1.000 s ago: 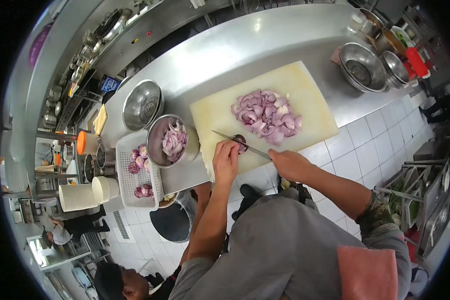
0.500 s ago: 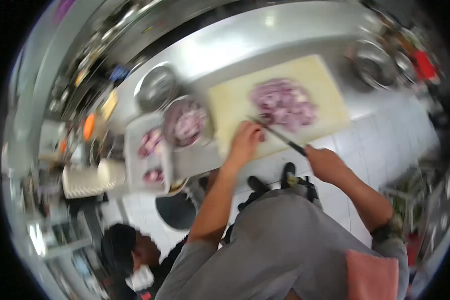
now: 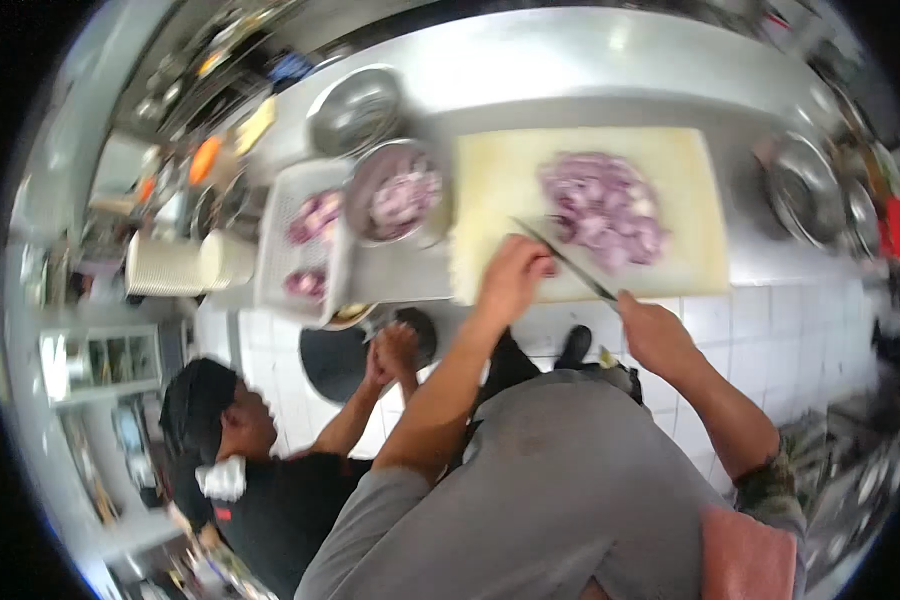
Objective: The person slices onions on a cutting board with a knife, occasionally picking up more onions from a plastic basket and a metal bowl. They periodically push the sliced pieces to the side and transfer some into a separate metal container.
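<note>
Onion slices (image 3: 608,212) — curved, purplish — loosely heaped.

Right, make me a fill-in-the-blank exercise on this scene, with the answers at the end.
1. The person's ____ hand holds the knife.
2. The pile on the cutting board is cut ____.
3. In the picture, the white basket is to the ____ of the cutting board.

Answers: right; onion; left.

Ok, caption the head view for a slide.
Right hand holds a knife, left hand close by, beside cut onion on a cutting board.
</note>
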A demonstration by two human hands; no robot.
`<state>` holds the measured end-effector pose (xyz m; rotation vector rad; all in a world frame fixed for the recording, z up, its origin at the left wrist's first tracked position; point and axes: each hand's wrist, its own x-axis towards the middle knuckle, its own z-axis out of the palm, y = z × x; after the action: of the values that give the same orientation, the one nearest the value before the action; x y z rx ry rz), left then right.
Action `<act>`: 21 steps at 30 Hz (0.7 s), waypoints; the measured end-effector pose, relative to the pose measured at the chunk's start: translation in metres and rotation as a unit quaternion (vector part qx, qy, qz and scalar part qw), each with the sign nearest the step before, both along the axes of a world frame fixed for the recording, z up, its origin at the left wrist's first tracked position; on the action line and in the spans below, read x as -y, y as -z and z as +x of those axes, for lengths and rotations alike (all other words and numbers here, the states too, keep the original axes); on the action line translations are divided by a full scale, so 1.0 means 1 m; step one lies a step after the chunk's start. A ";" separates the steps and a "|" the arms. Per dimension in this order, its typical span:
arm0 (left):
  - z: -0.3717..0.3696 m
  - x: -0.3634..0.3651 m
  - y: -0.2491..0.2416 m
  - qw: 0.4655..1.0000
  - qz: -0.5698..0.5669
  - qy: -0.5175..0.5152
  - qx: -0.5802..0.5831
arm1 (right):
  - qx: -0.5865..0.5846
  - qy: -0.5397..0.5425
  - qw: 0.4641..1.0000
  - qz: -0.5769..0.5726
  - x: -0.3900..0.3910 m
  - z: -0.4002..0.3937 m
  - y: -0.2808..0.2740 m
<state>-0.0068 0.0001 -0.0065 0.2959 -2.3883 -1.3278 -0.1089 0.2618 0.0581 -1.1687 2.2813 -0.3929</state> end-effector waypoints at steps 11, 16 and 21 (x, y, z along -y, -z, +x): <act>0.001 -0.005 -0.021 0.998 -0.055 -0.013 -0.014 | 0.056 0.029 0.998 0.027 -0.002 0.008 -0.035; 0.005 -0.004 -0.017 0.998 -0.063 -0.009 -0.006 | 0.058 0.022 0.998 0.026 -0.008 0.012 -0.032; 0.006 -0.002 -0.017 0.998 -0.057 -0.004 0.010 | 0.048 0.006 0.999 0.018 0.011 0.002 -0.030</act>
<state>-0.0012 0.0020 0.0109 0.2884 -2.4661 -1.1835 -0.1067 0.2511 0.0878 -1.0950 2.2058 -0.4014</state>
